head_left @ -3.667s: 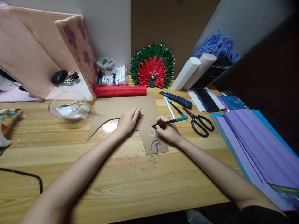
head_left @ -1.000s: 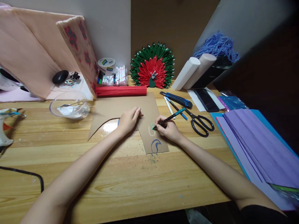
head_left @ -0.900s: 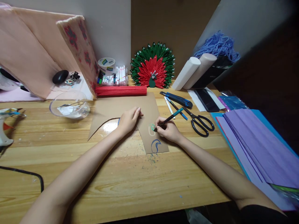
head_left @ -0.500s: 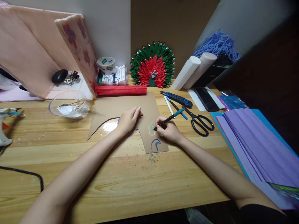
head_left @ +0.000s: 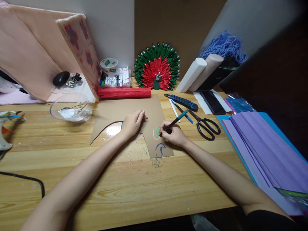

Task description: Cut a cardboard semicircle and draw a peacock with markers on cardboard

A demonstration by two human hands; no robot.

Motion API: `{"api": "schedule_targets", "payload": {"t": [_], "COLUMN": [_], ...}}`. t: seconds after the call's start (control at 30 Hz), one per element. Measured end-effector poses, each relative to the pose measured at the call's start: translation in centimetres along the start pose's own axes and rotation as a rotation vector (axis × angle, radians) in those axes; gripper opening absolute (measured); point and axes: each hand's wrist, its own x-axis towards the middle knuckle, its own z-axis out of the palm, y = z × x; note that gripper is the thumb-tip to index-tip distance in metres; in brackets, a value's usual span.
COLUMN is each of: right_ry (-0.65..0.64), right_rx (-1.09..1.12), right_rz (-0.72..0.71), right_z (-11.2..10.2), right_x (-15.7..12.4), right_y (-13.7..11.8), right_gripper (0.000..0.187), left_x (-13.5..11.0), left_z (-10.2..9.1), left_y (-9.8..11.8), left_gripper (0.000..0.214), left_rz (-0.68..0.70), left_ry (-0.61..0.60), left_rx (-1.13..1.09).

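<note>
My right hand [head_left: 174, 134] is closed around a black marker with a teal end [head_left: 176, 119], its tip at the cardboard. Beside the tip are a green mark [head_left: 157, 131] and a pale curved outline; a dark blue curled drawing [head_left: 160, 150] lies nearer me. The brown cardboard [head_left: 130, 106] has a curved piece cut from its near side. My left hand [head_left: 132, 123] rests on it, holding nothing visible, its fingers loosely extended and partly hidden. A bit of blue shows by that wrist. A white marker [head_left: 174, 110] and a blue marker [head_left: 182, 111] lie beyond my right hand.
Black scissors [head_left: 208, 128] and a blue utility knife [head_left: 181, 102] lie to the right. A red paper roll [head_left: 125, 93] sits behind the cardboard, before a green-and-red paper peacock [head_left: 157, 69]. A clear bowl [head_left: 71, 109] stands left; purple paper [head_left: 269, 147] lies right.
The marker tip has moved slightly down toward me, and the green mark reaches a little lower. My left hand and the cardboard have stayed in place.
</note>
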Motion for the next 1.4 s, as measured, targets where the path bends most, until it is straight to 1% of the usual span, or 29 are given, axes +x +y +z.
{"api": "schedule_targets", "payload": {"t": [0.07, 0.17, 0.27, 0.4, 0.5, 0.63, 0.77, 0.87, 0.97, 1.03, 1.1, 1.17, 1.2, 1.3, 1.4], "right_ry": [-0.019, -0.009, -0.035, -0.015, -0.038, -0.005, -0.037, -0.001, -0.027, 0.001, 0.089, 0.146, 0.145, 0.092, 0.092], "right_rx": [-0.002, -0.007, -0.016, -0.035, -0.049, -0.075, -0.072, -0.079, -0.061, -0.015, 0.025, 0.033, 0.031, 0.049, 0.049], "right_rz": [-0.011, -0.015, -0.033, -0.018, -0.049, -0.064, -0.084, -0.069, -0.054, -0.039, -0.03, -0.037, -0.04, -0.027, 0.005], "right_z": [-0.02, -0.09, -0.15, -0.11, -0.09, -0.13, -0.14, -0.14, -0.15, -0.14, -0.1, -0.03, 0.01, 0.15, 0.24], "right_x": [-0.02, -0.1, -0.18, -0.23, -0.21, -0.19, -0.25, -0.31, -0.28, -0.16, 0.01, 0.18, 0.23, 0.23, 0.13], "right_y": [-0.12, -0.24, -0.26, -0.24, -0.27, -0.32, -0.32, -0.35, -0.34, -0.31, -0.31, -0.4, -0.49, -0.79, -0.92], "right_gripper": [0.006, 0.006, 0.007, 0.006, 0.007, 0.007, 0.008, 0.007, 0.007, 0.005, 0.002, 0.004, 0.005, 0.005, 0.008], "left_x": [0.01, 0.02, 0.01, 0.01, 0.02, 0.0, -0.02, -0.02, -0.02, -0.02, -0.02, -0.02, -0.03, -0.04, -0.03], "left_z": [0.0, -0.01, -0.01, -0.02, -0.04, -0.05, -0.02, 0.0, -0.02, -0.05, -0.07, -0.07, -0.06, -0.03, -0.01], "left_y": [0.03, 0.06, 0.05, -0.04, -0.06, 0.07, 0.18, 0.16, 0.16, 0.2, 0.24, 0.24, 0.23, 0.15, 0.06], "left_gripper": [0.041, 0.041, 0.041, 0.042, 0.042, 0.041, 0.041, 0.042, 0.042, 0.041, 0.041, 0.041, 0.041, 0.041, 0.041], "left_rz": [-0.003, -0.006, -0.001, 0.004, 0.009, -0.003, -0.022, -0.016, -0.014, -0.018, -0.018, -0.012, -0.01, -0.01, -0.009], "left_ry": [-0.001, -0.003, -0.007, -0.003, -0.005, -0.009, -0.005, -0.002, -0.002, -0.006, -0.009, -0.007, -0.004, 0.0, -0.002], "left_rx": [-0.002, -0.002, -0.002, -0.001, -0.009, -0.006, -0.011, -0.012, -0.007, -0.001, 0.001, 0.001, 0.001, 0.002, 0.001]}}
